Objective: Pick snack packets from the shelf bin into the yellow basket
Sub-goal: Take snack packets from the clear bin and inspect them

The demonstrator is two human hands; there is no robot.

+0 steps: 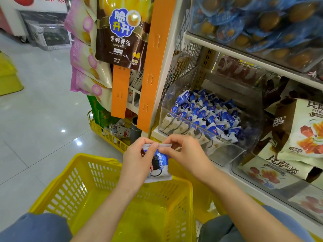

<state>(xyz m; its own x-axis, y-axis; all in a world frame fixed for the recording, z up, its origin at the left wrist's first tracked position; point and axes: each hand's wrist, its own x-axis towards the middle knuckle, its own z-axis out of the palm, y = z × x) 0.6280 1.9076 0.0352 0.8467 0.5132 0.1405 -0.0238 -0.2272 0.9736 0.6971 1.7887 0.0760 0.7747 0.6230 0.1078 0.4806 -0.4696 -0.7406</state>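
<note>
— Where do we have it?

— The snack packet (158, 167) hangs by its crimped top seal. Our left grip (138, 159) is clamped on the seal's left end and our right grip (183, 152) pinches the right end. It is out of the shelf bin (227, 142) and, as far as this view tells, above the far rim of the yellow basket (82, 180).

— How do we drop it well?

— We'd bring it toward us, over the basket's middle, and lower it past the rim. Then we'd loosen both pinches together, so it falls flat instead of tipping over the far wall.

— And after?

— One grip should do for the bin, where many packets lie.
</note>
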